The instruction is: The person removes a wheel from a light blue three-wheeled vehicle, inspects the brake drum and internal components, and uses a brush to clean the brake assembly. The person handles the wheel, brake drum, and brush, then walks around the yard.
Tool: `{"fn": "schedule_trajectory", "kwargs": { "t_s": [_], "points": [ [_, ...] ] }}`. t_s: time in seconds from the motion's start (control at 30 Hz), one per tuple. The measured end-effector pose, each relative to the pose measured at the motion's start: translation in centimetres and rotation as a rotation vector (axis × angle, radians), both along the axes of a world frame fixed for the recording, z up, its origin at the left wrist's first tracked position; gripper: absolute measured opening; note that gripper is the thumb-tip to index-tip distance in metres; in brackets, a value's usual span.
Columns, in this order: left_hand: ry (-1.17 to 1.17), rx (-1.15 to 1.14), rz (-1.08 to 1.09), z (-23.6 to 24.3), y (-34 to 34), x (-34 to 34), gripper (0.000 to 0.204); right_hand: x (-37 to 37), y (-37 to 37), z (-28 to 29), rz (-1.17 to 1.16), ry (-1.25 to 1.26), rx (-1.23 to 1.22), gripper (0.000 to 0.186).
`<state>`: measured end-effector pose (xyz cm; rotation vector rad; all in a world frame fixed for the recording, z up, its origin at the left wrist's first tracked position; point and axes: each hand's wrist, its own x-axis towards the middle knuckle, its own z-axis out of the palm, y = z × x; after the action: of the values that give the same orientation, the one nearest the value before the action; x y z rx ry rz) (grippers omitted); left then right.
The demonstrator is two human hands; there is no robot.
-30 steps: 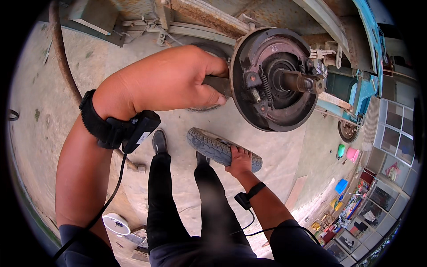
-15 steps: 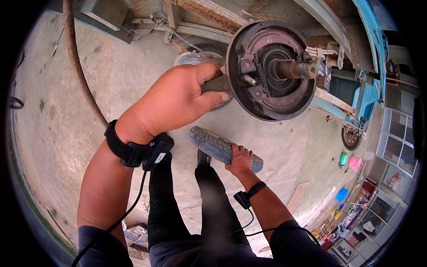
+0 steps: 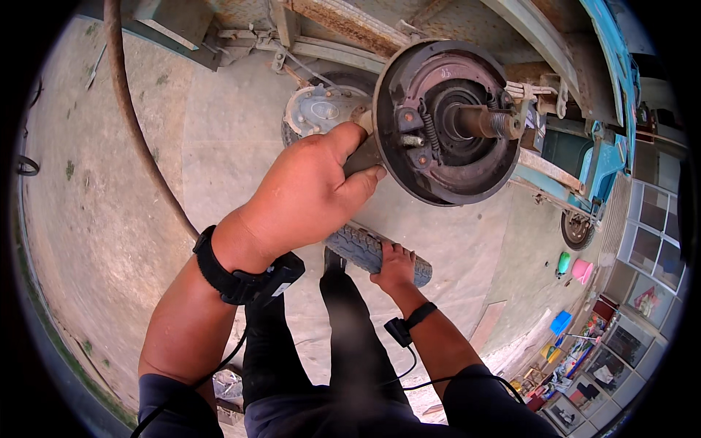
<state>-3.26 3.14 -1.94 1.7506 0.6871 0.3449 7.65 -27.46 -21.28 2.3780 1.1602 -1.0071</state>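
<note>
With part-curled right hand [image 3: 396,264], grips a grey treaded rubber tyre [image 3: 361,247], probably heavy, firm, best held across its width, below the outer end of the brown metal axle tube [image 3: 367,153] clasped in the curled left hand [image 3: 314,182].

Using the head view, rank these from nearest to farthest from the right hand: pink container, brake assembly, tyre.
1. Tyre: in contact with the right hand, extending to its left.
2. Brake assembly: above the hand and to its right in the picture.
3. Pink container: well off to the right, on the ground.
</note>
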Motion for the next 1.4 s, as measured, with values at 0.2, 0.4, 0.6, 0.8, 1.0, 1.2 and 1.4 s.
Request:
{"fn": "schedule_trajectory", "kwargs": {
  "t_s": [0.2,0.4,0.6,0.8,1.0,1.2,1.4],
  "points": [
    [0.136,0.168,-0.571,2.2,8.1,1.3,0.031,0.1,-0.1,-0.2,0.000,0.002,0.022,0.095],
    [0.141,0.112,-0.790,3.1,11.1,3.5,0.025,-0.2,-0.2,-0.2,-0.003,-0.011,0.014,0.096],
    [0.203,0.135,-0.846,4.0,11.7,4.3,0.026,-0.6,-0.5,-0.3,-0.007,-0.024,0.013,0.097],
    [0.132,0.016,-0.655,2.3,10.0,2.5,0.032,-0.9,-0.4,-0.1,-0.008,-0.019,0.018,0.097],
    [-0.154,-0.167,-0.040,-0.8,-0.5,0.6,0.035,-0.5,0.0,0.2,0.006,0.005,-0.073,0.097],
    [-0.184,-0.671,0.058,0.1,-3.5,1.1,0.027,-0.1,0.0,0.5,-0.006,0.006,-0.042,0.096],
    [-0.194,-0.949,0.037,0.3,-2.6,2.0,0.025,0.2,-1.0,0.4,-0.050,0.019,0.038,0.096]
  ]
}}
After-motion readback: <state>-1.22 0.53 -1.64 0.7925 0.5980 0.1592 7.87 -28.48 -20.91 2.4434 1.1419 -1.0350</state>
